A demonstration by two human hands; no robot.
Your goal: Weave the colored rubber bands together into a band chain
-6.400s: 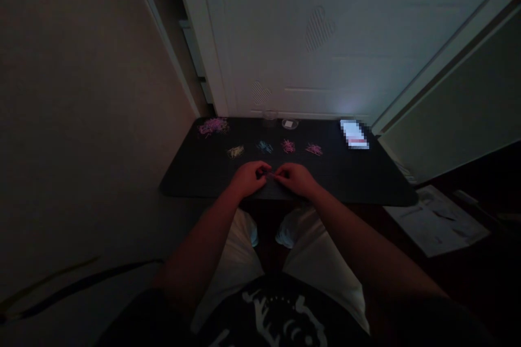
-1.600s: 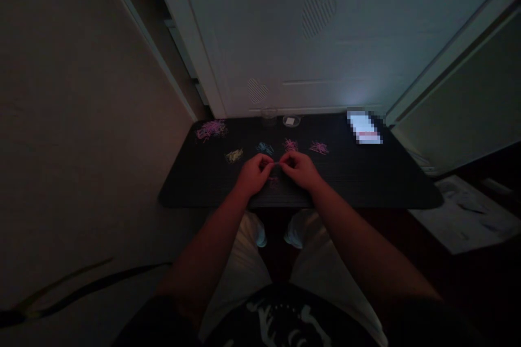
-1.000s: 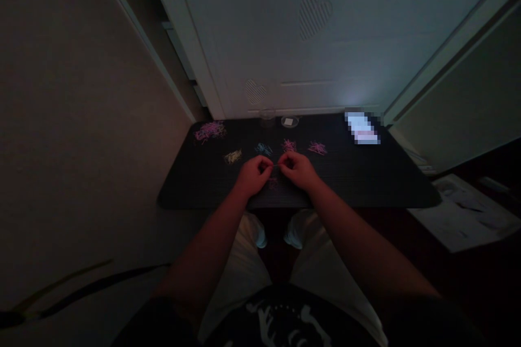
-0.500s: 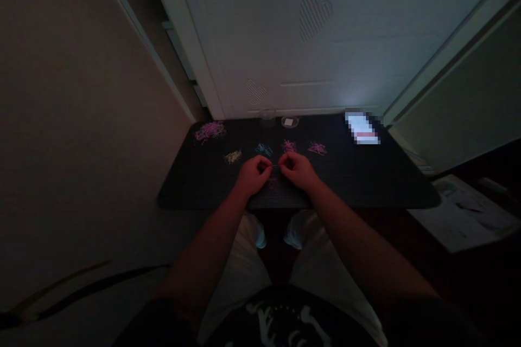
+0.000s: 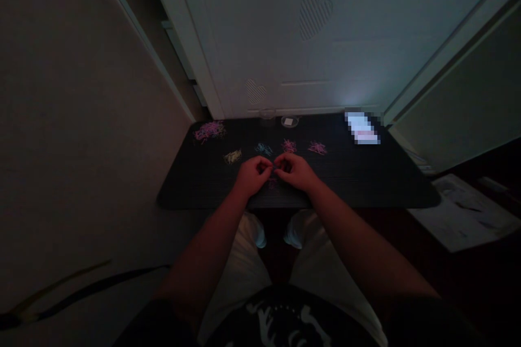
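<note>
My left hand [image 5: 255, 174] and my right hand [image 5: 293, 170] meet over the front middle of the dark table [image 5: 350, 179], fingertips pinched and nearly touching. Something tiny is between them, too small and dim to make out. Just below the fingertips lies a small pinkish-purple pile [image 5: 272, 183], partly hidden by the hands. Beyond the hands are a blue pile [image 5: 264, 149], a pink pile [image 5: 289, 146] and another pink pile [image 5: 317, 148]. A yellowish pile [image 5: 233, 156] of thin pieces is left of my left hand.
A larger mixed pile [image 5: 209, 130] lies at the back left. Near the back edge stand a clear container [image 5: 267, 117] and a round clear lid [image 5: 290, 122] with a white square. A lit, pixelated screen [image 5: 363, 127] is at the back right. A white door rises behind the table.
My hands have come closer together. The thin piece that stretched between the fingertips is now mostly hidden by them. The piles look the same.
</note>
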